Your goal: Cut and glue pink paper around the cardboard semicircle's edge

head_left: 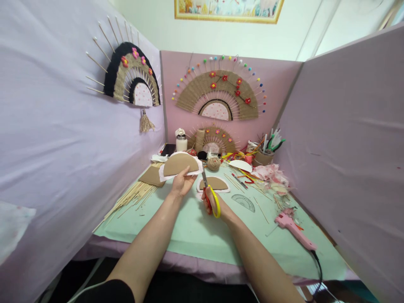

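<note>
Left hand (183,183), nearly closed with the thumb on top, gripped a half-round cardboard piece (180,164) backed by pale cloth (162,173), just left of the frame's center. Right hand (208,201), right of center, was curled around the handles of scissors (205,179), blades up beside the cloth's right edge. Another cardboard half-round (216,184) lay on the green table (202,235) nearby.

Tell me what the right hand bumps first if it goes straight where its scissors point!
Probably the pale paper edge around the cardboard half-circle in the left hand. The scissor blades look close beside it, but depth is unclear.
</note>
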Demonstrator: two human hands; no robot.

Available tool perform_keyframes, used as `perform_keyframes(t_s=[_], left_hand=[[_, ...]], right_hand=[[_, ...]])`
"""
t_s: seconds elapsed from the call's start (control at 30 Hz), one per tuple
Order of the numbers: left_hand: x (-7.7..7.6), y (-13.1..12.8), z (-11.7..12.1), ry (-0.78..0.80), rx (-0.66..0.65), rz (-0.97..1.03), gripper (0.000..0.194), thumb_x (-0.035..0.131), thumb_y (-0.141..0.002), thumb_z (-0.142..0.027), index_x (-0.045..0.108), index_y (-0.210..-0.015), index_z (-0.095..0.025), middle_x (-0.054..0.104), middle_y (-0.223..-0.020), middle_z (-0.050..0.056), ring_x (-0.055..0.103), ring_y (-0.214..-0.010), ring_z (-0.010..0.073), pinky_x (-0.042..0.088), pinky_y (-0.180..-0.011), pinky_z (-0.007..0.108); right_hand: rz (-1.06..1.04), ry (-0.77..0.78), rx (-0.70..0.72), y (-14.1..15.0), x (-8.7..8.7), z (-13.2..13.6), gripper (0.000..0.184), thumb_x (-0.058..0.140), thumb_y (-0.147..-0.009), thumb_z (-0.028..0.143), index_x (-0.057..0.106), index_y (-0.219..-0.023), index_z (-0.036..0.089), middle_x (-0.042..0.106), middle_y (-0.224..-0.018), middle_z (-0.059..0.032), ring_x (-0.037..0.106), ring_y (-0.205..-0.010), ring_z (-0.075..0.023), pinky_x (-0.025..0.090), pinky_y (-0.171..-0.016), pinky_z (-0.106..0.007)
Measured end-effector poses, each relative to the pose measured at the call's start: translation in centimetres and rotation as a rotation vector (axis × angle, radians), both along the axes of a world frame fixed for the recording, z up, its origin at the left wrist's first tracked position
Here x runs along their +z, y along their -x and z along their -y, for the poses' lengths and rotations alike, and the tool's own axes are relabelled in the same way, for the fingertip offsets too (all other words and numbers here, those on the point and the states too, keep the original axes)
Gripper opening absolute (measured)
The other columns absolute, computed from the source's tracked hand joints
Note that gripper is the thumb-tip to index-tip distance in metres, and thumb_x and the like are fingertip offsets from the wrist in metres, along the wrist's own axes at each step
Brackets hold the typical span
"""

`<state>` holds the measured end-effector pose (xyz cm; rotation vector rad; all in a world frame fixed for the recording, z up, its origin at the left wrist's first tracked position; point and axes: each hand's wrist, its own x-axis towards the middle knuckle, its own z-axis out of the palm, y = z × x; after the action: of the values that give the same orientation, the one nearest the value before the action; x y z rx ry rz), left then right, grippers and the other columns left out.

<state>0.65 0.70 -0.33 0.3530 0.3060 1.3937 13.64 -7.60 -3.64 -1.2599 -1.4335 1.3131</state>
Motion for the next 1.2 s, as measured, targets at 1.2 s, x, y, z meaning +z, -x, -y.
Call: perform_keyframes(t_s=[1.2], left_hand=[[0.23,-0.09,0.45,0.012,-0.023,-0.016,0.035,0.053,-0.077,-0.003,0.06,-0.109,-0.018,0.069,-0.095,0.006,0.064,-0.087,0.0167,0.049,-0.087,0.037]], right_hand=[[0.137,-0.082,-0.041,-0.06,0.01,0.01,0.063,0.016,-0.077,0.078,0.041,-0.073,0.02,0.036,-0.036,0.0074,0.036,-0.029,-0.0089,0.031,-0.034,-0.021]])
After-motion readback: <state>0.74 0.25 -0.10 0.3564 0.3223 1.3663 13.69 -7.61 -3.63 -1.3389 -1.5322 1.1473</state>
